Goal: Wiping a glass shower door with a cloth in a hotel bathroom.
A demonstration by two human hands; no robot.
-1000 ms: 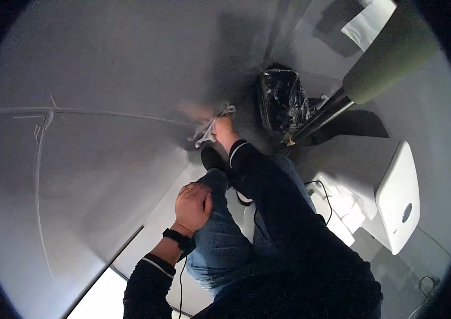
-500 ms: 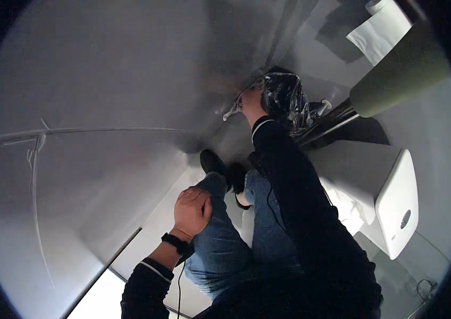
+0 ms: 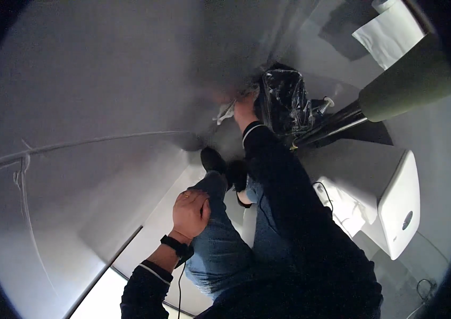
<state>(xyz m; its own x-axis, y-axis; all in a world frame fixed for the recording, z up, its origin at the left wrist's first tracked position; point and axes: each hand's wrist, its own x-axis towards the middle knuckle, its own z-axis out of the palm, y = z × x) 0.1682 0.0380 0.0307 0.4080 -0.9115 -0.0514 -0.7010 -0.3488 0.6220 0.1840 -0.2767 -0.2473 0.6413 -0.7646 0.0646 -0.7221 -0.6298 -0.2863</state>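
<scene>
My right hand (image 3: 245, 110) is closed on a white crumpled piece of tissue or cloth (image 3: 225, 114) beside the grey wall (image 3: 130, 69); its fingertips are partly in shadow and blurred. Just right of that hand is a black, shiny plastic bag (image 3: 284, 98), which seems to line a container. My left hand (image 3: 190, 212) lies over my left knee, holding nothing, with its fingers stretched across the jeans (image 3: 217, 244).
On the right stands a white box with a rounded lid (image 3: 402, 204), white material (image 3: 345, 204) beside it. An olive cylinder on a metal rod (image 3: 406, 82) slants in from the upper right. White roll paper (image 3: 390, 34) hangs beyond it. My dark shoes (image 3: 213, 160) are close to the wall.
My right hand has shifted slightly left, away from the black bag, with the white piece in it. My left hand stays on the knee.
</scene>
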